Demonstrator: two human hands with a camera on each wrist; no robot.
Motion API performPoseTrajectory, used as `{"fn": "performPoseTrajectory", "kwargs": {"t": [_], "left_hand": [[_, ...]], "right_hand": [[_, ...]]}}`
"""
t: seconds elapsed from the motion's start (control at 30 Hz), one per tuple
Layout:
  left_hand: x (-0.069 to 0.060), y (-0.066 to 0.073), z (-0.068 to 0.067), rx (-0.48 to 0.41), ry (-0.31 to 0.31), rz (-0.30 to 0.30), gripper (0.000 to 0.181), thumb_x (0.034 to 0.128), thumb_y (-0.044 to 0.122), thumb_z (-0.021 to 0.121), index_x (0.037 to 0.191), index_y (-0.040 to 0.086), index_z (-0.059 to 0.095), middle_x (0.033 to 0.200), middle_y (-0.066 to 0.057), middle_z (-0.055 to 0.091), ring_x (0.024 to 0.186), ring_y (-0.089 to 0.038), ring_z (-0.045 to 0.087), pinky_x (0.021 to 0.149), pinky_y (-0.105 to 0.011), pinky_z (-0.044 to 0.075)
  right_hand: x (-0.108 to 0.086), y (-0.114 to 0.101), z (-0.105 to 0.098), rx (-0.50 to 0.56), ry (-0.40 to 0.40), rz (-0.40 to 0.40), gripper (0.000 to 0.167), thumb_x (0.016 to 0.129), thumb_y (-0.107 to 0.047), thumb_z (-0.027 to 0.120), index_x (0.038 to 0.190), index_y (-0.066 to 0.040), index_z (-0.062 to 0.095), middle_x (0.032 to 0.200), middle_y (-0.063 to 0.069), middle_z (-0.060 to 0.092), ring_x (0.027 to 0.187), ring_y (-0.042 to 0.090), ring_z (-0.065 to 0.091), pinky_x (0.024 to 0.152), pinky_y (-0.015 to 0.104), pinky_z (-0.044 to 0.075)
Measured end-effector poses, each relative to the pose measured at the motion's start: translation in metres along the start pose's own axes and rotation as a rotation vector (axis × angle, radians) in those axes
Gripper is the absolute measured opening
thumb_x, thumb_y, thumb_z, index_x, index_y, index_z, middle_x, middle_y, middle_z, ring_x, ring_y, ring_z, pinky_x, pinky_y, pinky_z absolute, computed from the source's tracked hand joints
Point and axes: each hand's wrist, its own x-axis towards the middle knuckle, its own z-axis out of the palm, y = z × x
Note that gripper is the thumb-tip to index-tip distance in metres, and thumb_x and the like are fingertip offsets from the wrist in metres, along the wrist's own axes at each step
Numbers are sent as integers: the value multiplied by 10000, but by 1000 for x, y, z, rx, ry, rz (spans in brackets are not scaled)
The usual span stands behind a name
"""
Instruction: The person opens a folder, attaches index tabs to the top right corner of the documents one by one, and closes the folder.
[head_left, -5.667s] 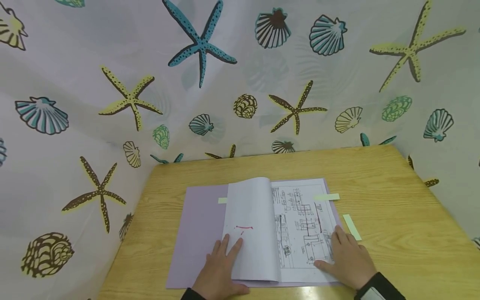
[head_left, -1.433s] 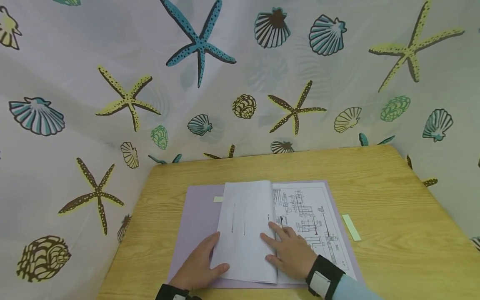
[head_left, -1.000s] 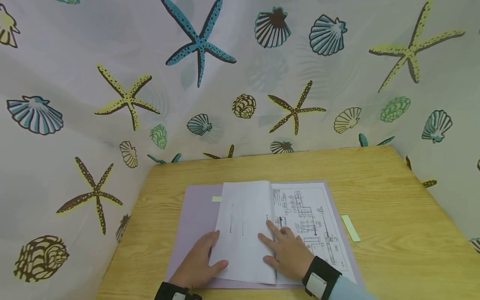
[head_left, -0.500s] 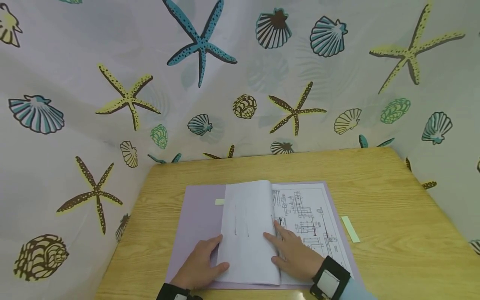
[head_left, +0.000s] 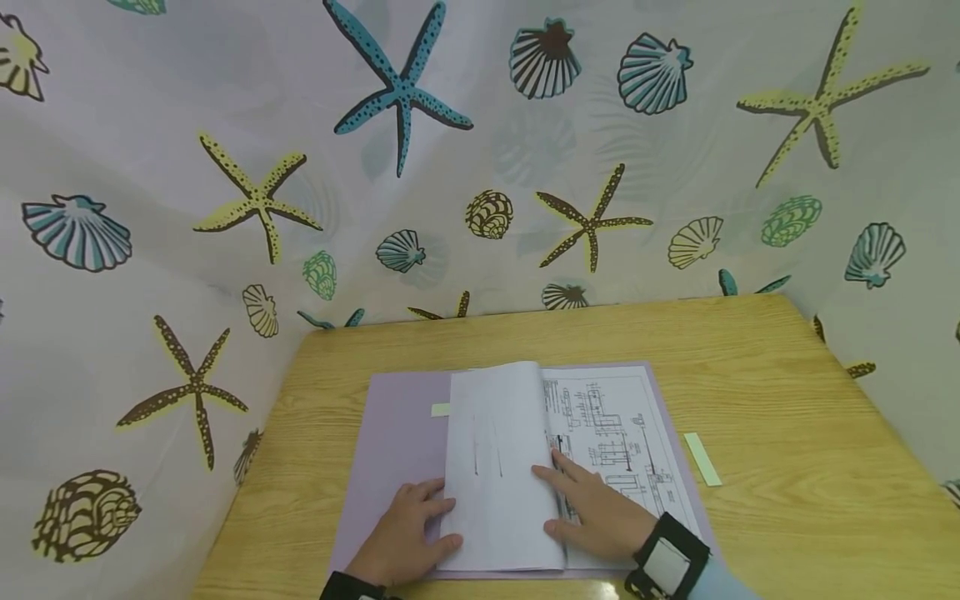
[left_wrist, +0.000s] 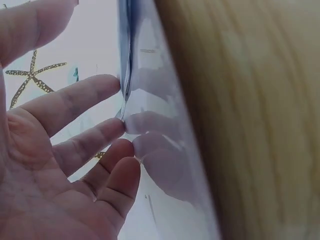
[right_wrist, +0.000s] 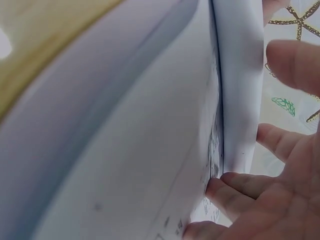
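A purple folder lies open on the table with bound white sheets inside. The turned sheets on the left bulge up at the fold and carry thin dark lines. On the right lies a sheet with a technical drawing. My left hand is at the turned sheets' left edge, its fingertips touching it; the left wrist view shows the palm with nothing gripped. My right hand rests its spread fingers along the fold; in the right wrist view fingertips touch the paper there.
A pale green sticky tab shows beside the turned sheets, on the cover. Another pale green strip lies on the wooden table to the folder's right. Cloth printed with starfish and shells hangs behind and beside the table.
My right hand has moved from the right edge to the fold. The left sheet's red marks and the tab on the right sheet are out of sight. Lately the turned sheets' edge shifted slightly right.
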Motion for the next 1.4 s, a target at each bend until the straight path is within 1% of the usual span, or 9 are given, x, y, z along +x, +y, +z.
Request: {"fn": "performPoseTrajectory", "kwargs": {"t": [0.13, 0.3, 0.57, 0.83, 1.07, 1.17, 1.27, 1.33, 1.4], "left_hand": [[-1, 2, 1, 16, 8, 12, 565, 822, 516, 685, 1204, 100, 676, 1405, -72, 477, 1245, -293, 428, 993, -516, 408], [-1, 2, 1, 15, 13, 33, 548, 833, 489, 686, 1243, 125, 653, 1389, -17, 516, 1188, -239, 450, 973, -488, 428], [-3, 2, -2, -19, 6, 39, 540, 837, 489, 685, 1265, 162, 637, 1342, 40, 563, 1150, -203, 465, 966, -459, 434], [-2, 2, -1, -36, -10, 81, 483, 866, 441, 678, 1263, 169, 643, 1324, 58, 578, 1132, -197, 458, 942, -436, 448], [-2, 3, -1, -47, 7, 128, 444, 878, 413, 674, 1244, 163, 658, 1309, 65, 592, 1105, -192, 471, 922, -421, 454], [-3, 3, -1, -41, 5, 156, 412, 886, 376, 667, 1228, 146, 668, 1318, 44, 588, 1174, -260, 475, 956, -482, 424], [-4, 5, -1, -54, -28, 156, 414, 895, 361, 651, 1241, 133, 659, 1360, 25, 555, 1310, -319, 415, 1019, -537, 366], [-4, 7, -1, -61, -53, 158, 440, 905, 356, 636, 1275, 118, 632, 1392, 11, 526, 1362, -314, 367, 1047, -542, 332], [-5, 10, 0, -60, -73, 159, 472, 917, 351, 618, 1322, 109, 592, 1420, 6, 499, 1371, -282, 363, 1055, -525, 329]], "right_hand": [[-1, -2, -3, 25, 7, -6, 672, 898, -510, 590, 1482, -249, 382, 1568, 158, 208, 1391, 374, 292, 1015, 689, 237], [-1, -1, -2, 23, 2, 3, 680, 893, -523, 589, 1481, -249, 383, 1566, 155, 216, 1388, 368, 301, 1018, 685, 237], [0, 4, 3, 25, 0, 9, 704, 886, -575, 558, 1488, -264, 367, 1570, 156, 201, 1388, 382, 294, 1025, 691, 211], [-1, 3, 1, 25, -2, 17, 714, 881, -581, 561, 1490, -267, 362, 1571, 158, 196, 1386, 392, 293, 1033, 686, 201], [-2, 1, 0, 34, 10, 3, 719, 880, -586, 560, 1491, -267, 359, 1565, 180, 199, 1370, 425, 304, 1025, 697, 197], [-3, 1, -1, 37, 11, -8, 720, 882, -589, 555, 1493, -265, 354, 1563, 189, 196, 1368, 432, 302, 1018, 704, 198], [-3, 0, -2, 36, 10, -16, 729, 882, -599, 546, 1495, -260, 347, 1562, 197, 194, 1365, 437, 304, 1012, 711, 200], [-3, 0, -2, 36, 10, -17, 737, 878, -606, 544, 1496, -258, 344, 1561, 201, 192, 1364, 440, 304, 1011, 711, 201], [-3, -1, -2, 35, 9, -16, 746, 873, -613, 544, 1497, -256, 343, 1562, 203, 189, 1363, 440, 305, 1016, 705, 202]]}}
